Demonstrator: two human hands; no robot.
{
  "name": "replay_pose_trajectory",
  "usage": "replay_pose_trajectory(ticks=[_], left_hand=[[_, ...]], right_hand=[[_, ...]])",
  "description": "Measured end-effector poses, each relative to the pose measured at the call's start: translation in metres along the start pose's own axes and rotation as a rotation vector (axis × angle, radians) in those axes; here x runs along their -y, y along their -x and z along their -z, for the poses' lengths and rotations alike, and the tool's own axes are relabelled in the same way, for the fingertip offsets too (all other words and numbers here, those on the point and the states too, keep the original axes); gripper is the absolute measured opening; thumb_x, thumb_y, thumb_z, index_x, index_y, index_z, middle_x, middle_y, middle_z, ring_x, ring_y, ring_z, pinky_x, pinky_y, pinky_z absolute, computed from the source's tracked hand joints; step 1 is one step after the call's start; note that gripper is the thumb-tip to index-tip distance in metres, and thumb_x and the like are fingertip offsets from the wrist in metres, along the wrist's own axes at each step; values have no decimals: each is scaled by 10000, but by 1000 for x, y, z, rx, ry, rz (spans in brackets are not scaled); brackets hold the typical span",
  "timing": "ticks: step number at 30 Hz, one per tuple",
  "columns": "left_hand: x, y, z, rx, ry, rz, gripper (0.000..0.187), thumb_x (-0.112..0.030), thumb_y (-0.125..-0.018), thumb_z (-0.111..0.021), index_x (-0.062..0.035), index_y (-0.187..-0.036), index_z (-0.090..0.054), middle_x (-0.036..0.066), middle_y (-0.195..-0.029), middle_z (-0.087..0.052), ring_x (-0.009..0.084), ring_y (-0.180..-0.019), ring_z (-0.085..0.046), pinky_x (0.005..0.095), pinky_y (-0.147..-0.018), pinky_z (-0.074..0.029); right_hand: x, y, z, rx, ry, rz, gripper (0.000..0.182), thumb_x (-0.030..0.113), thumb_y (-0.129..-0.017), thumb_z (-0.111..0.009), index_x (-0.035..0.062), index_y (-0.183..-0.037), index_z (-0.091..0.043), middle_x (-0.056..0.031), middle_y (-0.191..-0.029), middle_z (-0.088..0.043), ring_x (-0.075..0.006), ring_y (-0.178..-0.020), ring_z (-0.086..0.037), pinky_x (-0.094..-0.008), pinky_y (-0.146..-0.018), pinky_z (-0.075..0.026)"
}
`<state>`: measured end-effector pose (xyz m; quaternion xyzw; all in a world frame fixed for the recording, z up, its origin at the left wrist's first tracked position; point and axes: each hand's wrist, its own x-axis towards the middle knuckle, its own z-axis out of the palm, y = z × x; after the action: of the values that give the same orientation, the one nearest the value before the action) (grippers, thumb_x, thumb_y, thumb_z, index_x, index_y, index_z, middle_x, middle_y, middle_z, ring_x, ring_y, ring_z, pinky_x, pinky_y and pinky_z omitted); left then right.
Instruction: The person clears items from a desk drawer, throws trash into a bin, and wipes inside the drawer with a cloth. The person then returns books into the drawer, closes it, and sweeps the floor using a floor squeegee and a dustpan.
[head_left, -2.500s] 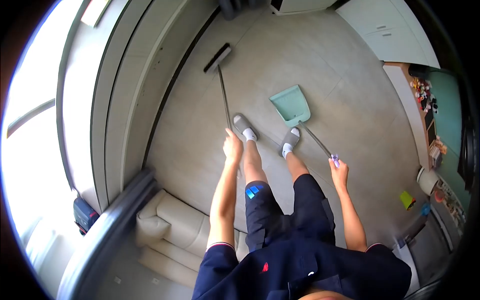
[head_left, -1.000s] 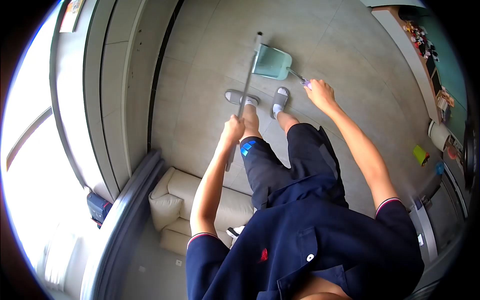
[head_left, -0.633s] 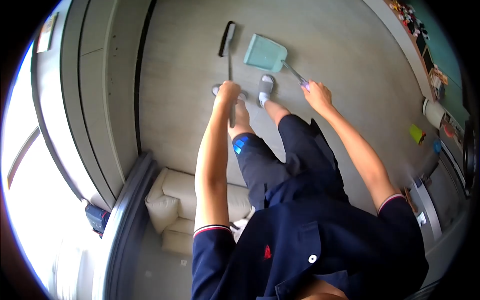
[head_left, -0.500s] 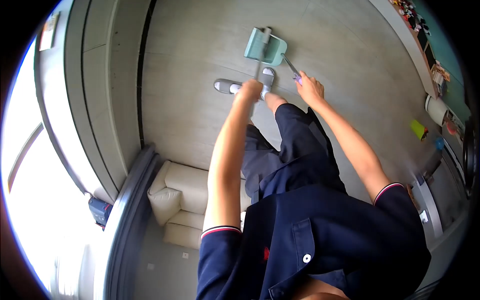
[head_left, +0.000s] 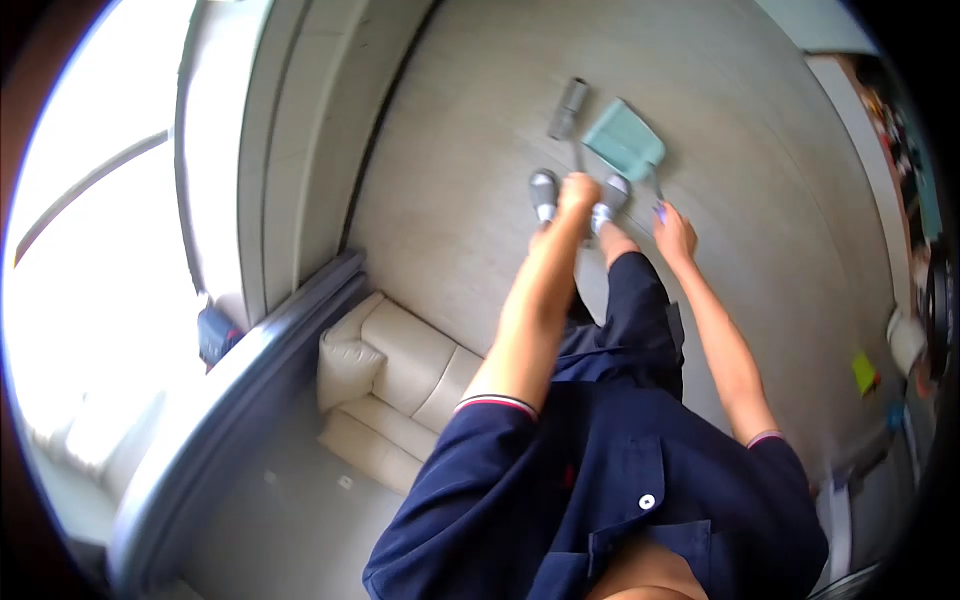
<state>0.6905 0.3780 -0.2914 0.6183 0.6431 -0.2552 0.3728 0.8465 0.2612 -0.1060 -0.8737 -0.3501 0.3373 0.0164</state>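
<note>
My left hand [head_left: 579, 190] is wrapped round the thin handle of a broom. The grey broom head [head_left: 568, 108] is over the floor in front of my left foot, apart from the dustpan and left of it. A pale green dustpan [head_left: 628, 142] lies just ahead of my right foot, tilted in the view. Its handle runs back into my right hand [head_left: 676, 236], whose fingers are closed on the purple grip. Between the two hands are my feet in grey slippers [head_left: 616, 192].
A cream sofa [head_left: 400, 360] stands at the left behind me, beside a grey curtain [head_left: 235, 400] and a bright window. Toward the right edge, a yellow-green object [head_left: 864, 374] sits on the grey floor [head_left: 780, 250]. Shelves with small items line the far right.
The broom head has moved from over the dustpan to its left, leaving a gap. My left foot has turned to point forward. The whole view has swung, shifting things rightward.
</note>
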Motion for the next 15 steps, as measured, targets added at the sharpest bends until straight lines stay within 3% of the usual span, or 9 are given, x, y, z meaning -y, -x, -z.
replay_pose_trajectory(ticks=[3, 5, 6, 9, 11, 14, 15], left_hand=[[-56, 117, 95, 275, 67, -223, 264, -158, -802, -588, 35, -927, -718, 240, -1021, -693, 345, -978, -691, 425, -808, -567], [-55, 129, 58, 229, -66, -523, 265, -188, -799, -597, 18, -904, -728, 222, -962, -707, 352, -918, -706, 450, -779, -572], [-60, 181, 96, 237, 48, -442, 285, -234, -810, -606, 11, -882, -733, 218, -926, -711, 358, -900, -708, 452, -769, -576], [-30, 248, 83, 217, 33, -535, 339, -293, -799, -625, 1, -930, -732, 217, -938, -712, 314, -883, -722, 440, -751, -582], [-11, 277, 38, -44, -61, -555, 465, -306, -753, -655, 14, -1088, -689, 205, -958, -702, 302, -846, -722, 427, -728, -581], [9, 358, 58, -45, -143, -628, 696, -214, -762, -598, -28, -1417, -456, 148, -944, -695, 291, -860, -703, 395, -723, -558], [16, 381, 65, -19, -130, -631, 626, -226, -816, -577, -15, -1396, -476, 164, -981, -702, 290, -885, -705, 388, -729, -562]], right_hand=[[-12, 30, -29, 29, -65, 51, 545, 307, -899, -604, 252, -1417, -444, -175, -988, -702, -419, -891, -657, -536, -771, -515], [-5, 58, -36, 91, -172, 28, 599, 338, -924, -553, 288, -1480, -337, -181, -1006, -697, -430, -910, -653, -529, -777, -519], [-1, 67, -46, 13, -185, -10, 590, 348, -934, -530, 303, -1485, -325, -179, -1002, -700, -421, -904, -663, -517, -767, -528], [-12, 101, -78, -16, -500, -149, 574, 377, -945, -491, 332, -1490, -315, -163, -989, -711, -378, -885, -693, -470, -737, -552], [-3, 144, -74, -98, -584, -70, 595, 409, -917, -519, 333, -1473, -321, -157, -954, -714, -367, -876, -695, -464, -732, -551], [1, 215, -75, -133, -611, 19, 559, 406, -894, -546, 301, -1414, -370, -164, -931, -709, -375, -857, -688, -474, -719, -542], [0, 236, -76, -135, -604, 40, 548, 405, -886, -554, 290, -1395, -386, -166, -923, -707, -378, -851, -686, -477, -715, -539]])
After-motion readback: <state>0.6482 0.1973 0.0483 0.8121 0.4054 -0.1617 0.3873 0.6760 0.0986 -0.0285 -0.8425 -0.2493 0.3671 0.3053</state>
